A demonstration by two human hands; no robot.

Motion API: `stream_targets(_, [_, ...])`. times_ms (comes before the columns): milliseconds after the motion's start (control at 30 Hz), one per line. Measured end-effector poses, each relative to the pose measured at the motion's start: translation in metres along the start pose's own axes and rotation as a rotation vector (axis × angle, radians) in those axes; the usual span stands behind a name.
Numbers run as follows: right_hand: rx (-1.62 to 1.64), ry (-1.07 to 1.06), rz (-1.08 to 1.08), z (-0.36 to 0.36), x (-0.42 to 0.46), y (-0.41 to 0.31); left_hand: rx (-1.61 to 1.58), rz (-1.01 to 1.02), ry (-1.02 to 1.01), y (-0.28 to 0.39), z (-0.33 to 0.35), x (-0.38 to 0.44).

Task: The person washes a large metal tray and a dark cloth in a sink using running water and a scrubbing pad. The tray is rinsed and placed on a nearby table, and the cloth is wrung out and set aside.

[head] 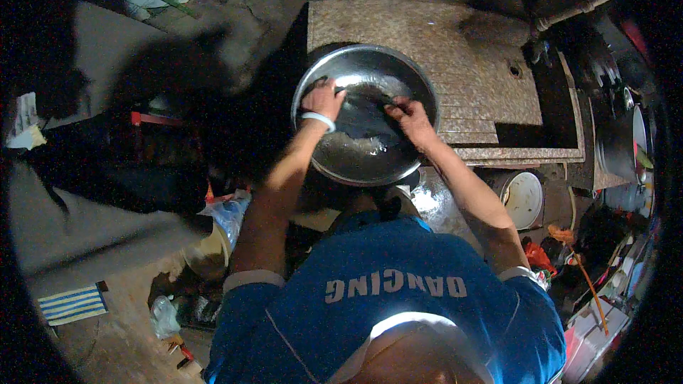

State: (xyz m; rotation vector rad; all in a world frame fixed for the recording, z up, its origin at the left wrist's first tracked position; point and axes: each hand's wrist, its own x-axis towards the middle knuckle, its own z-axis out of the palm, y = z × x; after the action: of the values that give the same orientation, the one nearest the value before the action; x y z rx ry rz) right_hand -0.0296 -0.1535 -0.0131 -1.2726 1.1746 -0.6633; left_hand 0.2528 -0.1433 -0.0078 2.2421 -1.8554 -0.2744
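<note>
A round shiny metal basin (368, 170) stands before me, its left part beyond the counter's edge. Inside it lies something dark (365, 114) with a wet-looking gleam around it; shadow and blur hide what it is. My left hand (323, 100), with a white band on the wrist, reaches into the basin's left side, thumb apart and fingertips in shadow. Over the right side, my right hand (412, 118) has its fingers curled in at the edge of the dark area. Whether either hand grips anything is hidden by the blur.
Speckled brown stone-look boards (480, 80) lie stacked behind and right of the basin. A white round bucket (523, 200) lies at lower right. To the left are a red-edged frame (160, 119), a pale bucket (211, 253) and a striped cloth (73, 304).
</note>
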Motion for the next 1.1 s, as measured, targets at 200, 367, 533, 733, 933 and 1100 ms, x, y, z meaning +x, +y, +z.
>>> stream_targets(200, [-0.739, 0.091, -0.367, -0.026, -0.037, -0.038, 0.096, 0.227, 0.159, 0.055, 0.011, -0.018])
stream_targets(367, [-0.785, 0.044, -0.285, -0.026, -0.049, -0.056, 0.328, 0.547, -0.224, 0.074, 0.033, -0.030])
stream_targets(533, [-0.699, 0.036, -0.383, -0.036, -0.049, -0.047, 0.252, 0.445, -0.132, 0.090, 0.036, -0.034])
stream_targets(733, [-0.559, 0.033, -0.401, -0.038, -0.042, -0.042, 0.152, 0.455, -0.106, 0.052, 0.022, -0.032])
stream_targets(933, [-0.260, 0.053, -0.387, -0.026, -0.031, -0.043, 0.104, 0.434, -0.195, 0.040, 0.021, -0.047])
stream_targets(1100, [0.144, -0.067, -0.376, 0.011, -0.021, -0.063, -0.494, 0.335, -0.213, 0.055, -0.032, -0.029])
